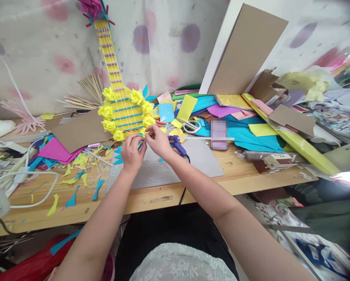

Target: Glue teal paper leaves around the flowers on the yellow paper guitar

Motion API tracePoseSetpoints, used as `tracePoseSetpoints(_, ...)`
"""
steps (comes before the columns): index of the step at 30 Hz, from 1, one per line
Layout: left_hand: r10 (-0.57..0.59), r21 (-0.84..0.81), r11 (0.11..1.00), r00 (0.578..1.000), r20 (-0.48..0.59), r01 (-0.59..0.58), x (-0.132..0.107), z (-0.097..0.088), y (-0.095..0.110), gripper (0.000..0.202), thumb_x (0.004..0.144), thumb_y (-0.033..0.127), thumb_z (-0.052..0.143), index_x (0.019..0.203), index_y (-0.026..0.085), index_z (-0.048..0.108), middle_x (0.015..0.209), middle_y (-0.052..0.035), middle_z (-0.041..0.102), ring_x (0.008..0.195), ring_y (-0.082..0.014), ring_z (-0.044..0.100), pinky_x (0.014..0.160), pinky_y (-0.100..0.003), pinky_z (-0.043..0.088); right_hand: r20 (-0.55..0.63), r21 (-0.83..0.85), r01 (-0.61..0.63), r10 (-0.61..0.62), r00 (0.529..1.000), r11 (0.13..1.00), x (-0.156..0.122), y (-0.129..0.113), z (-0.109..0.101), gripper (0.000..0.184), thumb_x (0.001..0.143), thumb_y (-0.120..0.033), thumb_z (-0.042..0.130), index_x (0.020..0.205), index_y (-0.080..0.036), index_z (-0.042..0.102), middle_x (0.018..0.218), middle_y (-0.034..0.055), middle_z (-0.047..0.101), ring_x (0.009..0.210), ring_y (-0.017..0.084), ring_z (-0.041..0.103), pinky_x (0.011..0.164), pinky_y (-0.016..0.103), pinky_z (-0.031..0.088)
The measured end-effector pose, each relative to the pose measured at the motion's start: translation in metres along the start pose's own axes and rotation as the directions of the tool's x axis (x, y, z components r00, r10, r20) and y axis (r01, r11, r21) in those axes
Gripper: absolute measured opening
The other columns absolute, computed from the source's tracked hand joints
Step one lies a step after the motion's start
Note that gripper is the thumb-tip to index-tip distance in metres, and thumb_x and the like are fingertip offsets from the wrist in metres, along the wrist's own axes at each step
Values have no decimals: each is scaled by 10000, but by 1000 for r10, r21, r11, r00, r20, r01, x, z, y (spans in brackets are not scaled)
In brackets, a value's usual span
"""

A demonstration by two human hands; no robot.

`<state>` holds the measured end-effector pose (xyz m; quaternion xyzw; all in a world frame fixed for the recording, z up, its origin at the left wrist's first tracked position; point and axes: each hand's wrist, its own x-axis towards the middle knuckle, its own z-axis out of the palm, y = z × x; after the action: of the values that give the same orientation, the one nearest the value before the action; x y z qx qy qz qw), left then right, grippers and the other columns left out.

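A yellow craft guitar (pixel 127 111) with white strings stands upright against the back curtain. Yellow paper flowers (pixel 107 112) ring its body. At its lower edge my two hands are close together with fingers bent. My left hand (pixel 133 153) pinches a small blue paper piece (pixel 139 145), mostly covered by the fingers. Thumb and fingertips of my right hand (pixel 159 139) are pressed together just beside it; what is between them is hidden. Blue paper leaves (pixel 118 156) lie left of my left hand, on the grey cutting mat (pixel 160 173). A purple glue gun (pixel 177 145) lies right of my right hand.
White-handled scissors (pixel 191 126) and coloured paper sheets (pixel 251 134) cover the table's right side. Yellow and blue scraps (pixel 71 198) are scattered at left, near a white cable (pixel 50 195). Thin sticks (pixel 89 91) and a leaning brown board (pixel 247 48) stand behind.
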<state>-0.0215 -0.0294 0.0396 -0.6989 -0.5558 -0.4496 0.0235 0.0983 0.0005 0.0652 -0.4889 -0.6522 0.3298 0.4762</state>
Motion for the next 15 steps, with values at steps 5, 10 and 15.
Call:
tracePoseSetpoints(5, -448, -406, 826, 893, -51, 392, 5, 2, -16, 353, 794, 461, 567, 1035, 204, 536, 1132, -106, 574, 1081, -209, 554, 918, -352, 449, -25, 66, -12, 14, 1000, 998, -1, 18, -4, 123, 781, -215, 486, 902, -231, 470, 726, -31, 565, 704, 141, 572, 709, 297, 442)
tracePoseSetpoints(10, -575, -647, 157, 602, 555, 746, 16, -8, -17, 304, 691, 376, 700, 892, 167, 606, 876, -58, 653, 720, -139, 629, 664, -273, 516, -9, 117, -26, 27, 1000, 993, 3, 30, 0, 145, 798, -257, 493, 940, -231, 472, 762, -19, 575, 729, 138, 577, 698, 293, 458)
tracePoseSetpoints(15, -586, -615, 33, 514, 627, 788, 23, -11, -8, 250, 567, 88, 754, 781, 127, 630, 705, -21, 657, 582, -93, 598, 548, -202, 475, 48, 130, -52, 46, 998, 990, 2, 33, 5, 168, 825, -293, 493, 978, -229, 469, 767, -19, 583, 686, 123, 573, 633, 267, 457)
